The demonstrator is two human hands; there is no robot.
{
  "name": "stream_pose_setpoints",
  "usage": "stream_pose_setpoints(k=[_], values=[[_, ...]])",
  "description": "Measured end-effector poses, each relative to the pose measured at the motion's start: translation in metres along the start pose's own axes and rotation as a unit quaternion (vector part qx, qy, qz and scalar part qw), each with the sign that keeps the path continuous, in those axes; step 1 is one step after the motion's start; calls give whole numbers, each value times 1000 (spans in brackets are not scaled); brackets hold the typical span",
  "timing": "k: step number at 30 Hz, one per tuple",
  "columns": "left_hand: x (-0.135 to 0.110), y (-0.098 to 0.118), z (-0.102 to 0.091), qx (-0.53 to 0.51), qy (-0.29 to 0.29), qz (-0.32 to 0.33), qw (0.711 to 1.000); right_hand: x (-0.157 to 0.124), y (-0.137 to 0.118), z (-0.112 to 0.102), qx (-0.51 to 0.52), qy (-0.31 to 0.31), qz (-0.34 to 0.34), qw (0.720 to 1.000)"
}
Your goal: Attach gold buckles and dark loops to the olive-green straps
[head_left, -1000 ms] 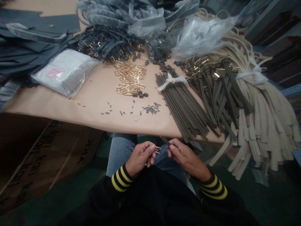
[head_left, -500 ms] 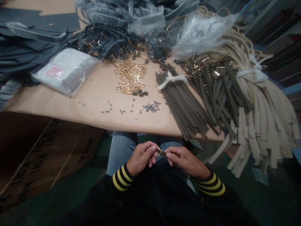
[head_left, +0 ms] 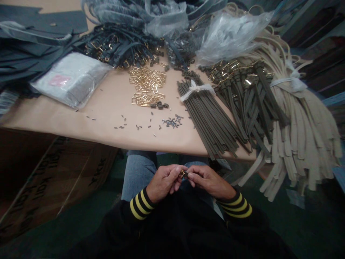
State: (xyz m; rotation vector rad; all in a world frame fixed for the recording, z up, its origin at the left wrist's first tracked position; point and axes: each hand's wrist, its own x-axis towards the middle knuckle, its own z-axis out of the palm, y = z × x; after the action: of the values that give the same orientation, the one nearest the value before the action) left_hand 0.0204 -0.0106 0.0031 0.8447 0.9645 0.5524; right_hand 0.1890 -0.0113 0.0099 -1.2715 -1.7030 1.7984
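Print on the cardboard box (head_left: 51, 180) below the table (head_left: 107, 108) is too blurred to read; a pink label (head_left: 59, 80) sits on a plastic packet (head_left: 78, 84). Olive straps (head_left: 207, 118) and loose brass buckles (head_left: 147, 81) lie on the table. Above the jeans (head_left: 137, 172), the left hand (head_left: 164, 182) and right hand (head_left: 208, 181) pinch a small gold buckle (head_left: 183, 174) between them.

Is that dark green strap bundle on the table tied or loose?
Tied: a white band wraps the strap bundle near its upper end.
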Motion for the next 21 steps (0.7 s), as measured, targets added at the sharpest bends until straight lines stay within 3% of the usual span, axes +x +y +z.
stream_pose_setpoints(k=[3,7,9,16,21], values=[[3,-4,3,71,-5,6,997,3,-2,5,-11,46,8,999],[6,-6,5,-20,90,34,995,6,-3,11,10,75,28,997],[7,-4,4,-44,111,36,992,8,-2,13,42,81,28,995],[4,1,4,1,82,17,996,7,-2,16,95,91,40,991],[3,0,5,0,53,25,998,5,-8,18,38,127,4,991]])
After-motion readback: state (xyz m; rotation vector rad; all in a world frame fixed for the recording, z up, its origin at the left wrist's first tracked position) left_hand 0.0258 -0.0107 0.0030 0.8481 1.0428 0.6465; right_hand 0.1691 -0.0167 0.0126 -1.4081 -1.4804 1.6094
